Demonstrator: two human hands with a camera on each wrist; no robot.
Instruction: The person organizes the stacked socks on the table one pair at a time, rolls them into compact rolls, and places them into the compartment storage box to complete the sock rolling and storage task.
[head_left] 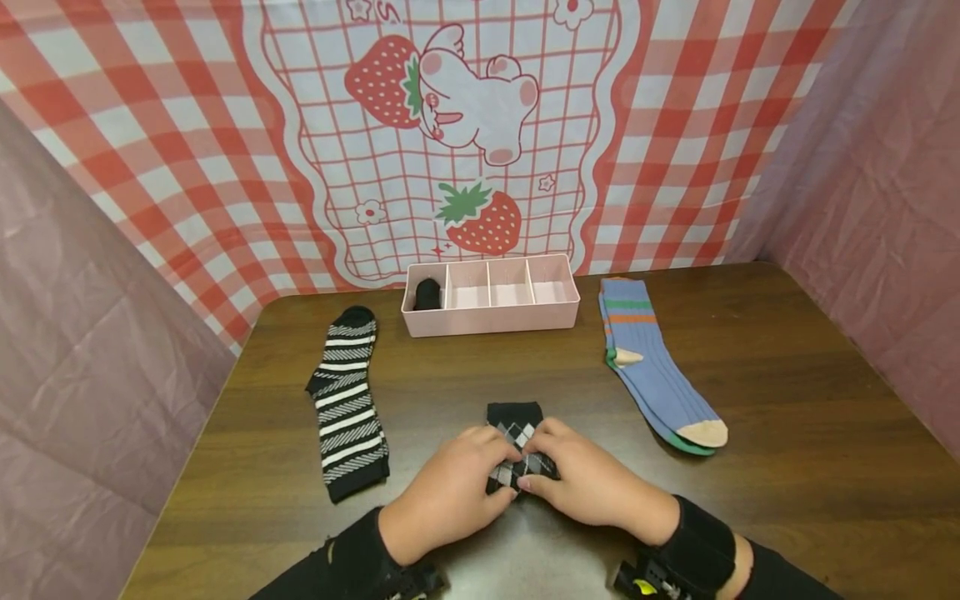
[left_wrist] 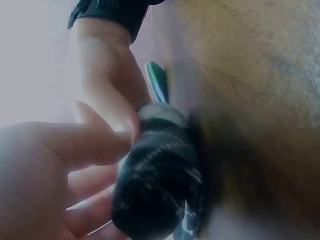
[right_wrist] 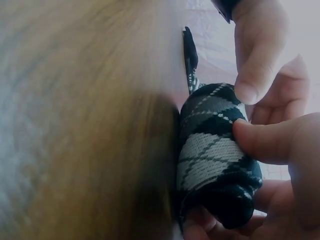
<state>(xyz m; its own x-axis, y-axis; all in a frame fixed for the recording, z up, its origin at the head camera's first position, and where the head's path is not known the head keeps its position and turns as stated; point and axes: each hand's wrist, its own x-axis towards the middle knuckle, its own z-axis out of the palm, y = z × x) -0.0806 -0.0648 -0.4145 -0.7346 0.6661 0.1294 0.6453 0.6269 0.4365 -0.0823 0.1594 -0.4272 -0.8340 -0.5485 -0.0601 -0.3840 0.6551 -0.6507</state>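
Observation:
A black, grey and white argyle sock (head_left: 514, 413), partly rolled up, lies on the table in front of me in the head view. Its flat black cuff points toward the back. My left hand (head_left: 459, 485) grips the roll from the left, and my right hand (head_left: 596, 482) holds it from the right, thumbs on the near side. In the right wrist view the rolled sock (right_wrist: 212, 155) is a thick bundle with fingers curled around it. The bundle's dark open end (left_wrist: 150, 210) shows in the left wrist view, somewhat blurred.
A pink four-slot box (head_left: 491, 322) stands at the back, with a rolled black sock (head_left: 427, 294) in its leftmost compartment. Black-and-white striped socks (head_left: 351, 408) lie flat at left. Blue socks (head_left: 660, 367) with green and orange stripes lie at right. A checked cloth (head_left: 675, 150) hangs behind.

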